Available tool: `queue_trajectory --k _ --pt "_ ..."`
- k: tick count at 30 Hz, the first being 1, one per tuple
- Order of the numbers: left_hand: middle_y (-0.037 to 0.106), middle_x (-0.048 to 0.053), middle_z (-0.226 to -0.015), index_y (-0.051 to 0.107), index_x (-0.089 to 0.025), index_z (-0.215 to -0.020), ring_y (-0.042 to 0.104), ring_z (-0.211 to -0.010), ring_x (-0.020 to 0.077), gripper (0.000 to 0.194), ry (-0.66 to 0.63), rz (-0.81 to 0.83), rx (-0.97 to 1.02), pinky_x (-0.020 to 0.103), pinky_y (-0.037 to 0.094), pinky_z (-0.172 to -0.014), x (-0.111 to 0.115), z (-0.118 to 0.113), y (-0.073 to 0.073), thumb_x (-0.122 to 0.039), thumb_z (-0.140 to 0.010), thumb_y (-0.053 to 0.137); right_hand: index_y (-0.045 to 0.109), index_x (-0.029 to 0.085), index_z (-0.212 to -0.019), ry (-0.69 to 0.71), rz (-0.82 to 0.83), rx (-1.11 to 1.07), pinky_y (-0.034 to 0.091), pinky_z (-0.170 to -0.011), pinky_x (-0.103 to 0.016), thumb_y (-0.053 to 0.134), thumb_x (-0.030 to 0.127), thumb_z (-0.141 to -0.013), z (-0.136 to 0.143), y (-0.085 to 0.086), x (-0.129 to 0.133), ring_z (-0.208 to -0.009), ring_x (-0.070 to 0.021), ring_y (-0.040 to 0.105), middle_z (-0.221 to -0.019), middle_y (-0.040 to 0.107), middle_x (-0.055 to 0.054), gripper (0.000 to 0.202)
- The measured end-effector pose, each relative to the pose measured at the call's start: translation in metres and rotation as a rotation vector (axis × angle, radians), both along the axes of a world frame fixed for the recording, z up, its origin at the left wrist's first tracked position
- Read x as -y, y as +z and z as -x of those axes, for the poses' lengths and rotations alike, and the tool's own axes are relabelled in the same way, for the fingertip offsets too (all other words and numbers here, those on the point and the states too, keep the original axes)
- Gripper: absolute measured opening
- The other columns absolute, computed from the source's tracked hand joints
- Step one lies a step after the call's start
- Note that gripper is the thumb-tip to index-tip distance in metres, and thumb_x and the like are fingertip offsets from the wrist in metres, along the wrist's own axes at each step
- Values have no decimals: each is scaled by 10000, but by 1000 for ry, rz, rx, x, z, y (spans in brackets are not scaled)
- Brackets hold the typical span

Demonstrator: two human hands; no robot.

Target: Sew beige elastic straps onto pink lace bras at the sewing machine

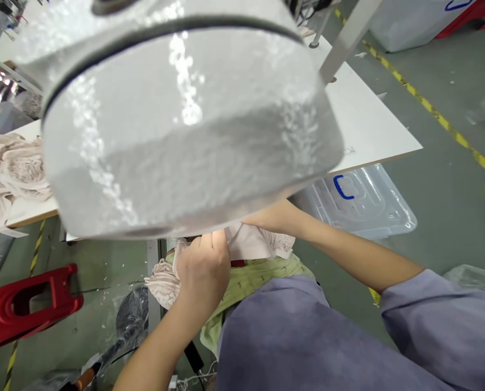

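Note:
A large pale machine head [193,136] fills the upper middle of the view and covers the work area beneath it. My left hand [205,266] is closed at the machine's lower edge, gripping pale pink fabric [250,243]. Lace-patterned cloth [164,279] hangs just left of this hand. My right hand [269,217] reaches under the machine at the fabric's right side; its fingers are hidden behind the machine. Green cloth [250,279] lies across the lap below the pink fabric.
The white table [372,119] extends to the right, with a lidded clear plastic box [368,201] below. Pale lace garments [18,168] are heaped on the table's left part. A red stool [30,304] stands on the floor at the lower left.

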State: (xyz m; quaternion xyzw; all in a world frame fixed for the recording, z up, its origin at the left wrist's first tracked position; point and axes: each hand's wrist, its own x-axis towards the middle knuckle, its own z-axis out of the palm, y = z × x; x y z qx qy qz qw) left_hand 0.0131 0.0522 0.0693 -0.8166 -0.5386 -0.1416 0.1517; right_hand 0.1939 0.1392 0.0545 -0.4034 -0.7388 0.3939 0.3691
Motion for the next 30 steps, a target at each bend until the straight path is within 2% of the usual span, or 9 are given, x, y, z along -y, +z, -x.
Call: queue_trajectory --k 3,8,12,16,20,25,30 --pt "428 -49 -490 603 -167 -1148 369 -429 150 345 24 0 -40 319 147 -469 1 -1 1 -33 -845 505 761 209 -1071 34 29 1 616 -836 -384 618 190 -786 -1 2 -4 -1089 -265 679 -1334 647 -77 320" --pt "448 -55 -500 558 -167 -1253 393 -441 159 424 40 45 -56 328 142 -486 3 1 -3 -45 -852 493 758 237 -1098 45 52 -23 620 -933 -360 621 182 -791 -5 0 -5 -1295 -280 595 -1379 634 -36 341" --pt "450 -54 -499 554 -181 -1258 396 -438 158 423 36 61 -45 327 137 -492 4 2 -5 -69 -856 490 760 247 -1110 56 18 -30 566 -1055 -411 623 136 -780 -7 -2 -5 -1306 -274 596 -1378 643 -28 374" --pt "434 -54 -483 564 -179 -1250 378 -420 161 407 39 75 -39 325 126 -489 3 2 -4 -92 -862 477 763 263 -1108 44 -9 -36 526 -1101 -437 622 118 -781 -6 -4 -6 -1315 -266 590 -1363 659 -15 384" --pt "476 -45 -502 580 -187 -1219 374 -427 160 363 34 86 -18 325 139 -496 1 -1 -3 -96 -883 478 760 243 -1106 33 -15 -48 542 -1068 -430 632 125 -775 -8 -5 -7 -1278 -263 618 -1346 674 -33 374" --pt "548 -23 -566 599 -215 -1215 447 -487 165 338 38 111 42 321 163 -512 2 -1 -3 -113 -919 472 758 260 -1110 7 1 -58 584 -986 -410 629 152 -792 -10 -7 -5 -1173 -253 671 -1341 675 -15 359" --pt "531 -14 -550 638 -219 -1182 456 -498 167 290 96 172 77 318 169 -515 6 8 -4 -175 -959 458 752 246 -1147 39 27 -80 604 -945 -365 644 202 -801 -4 -11 -3 -1219 -259 643 -1378 649 -31 365"
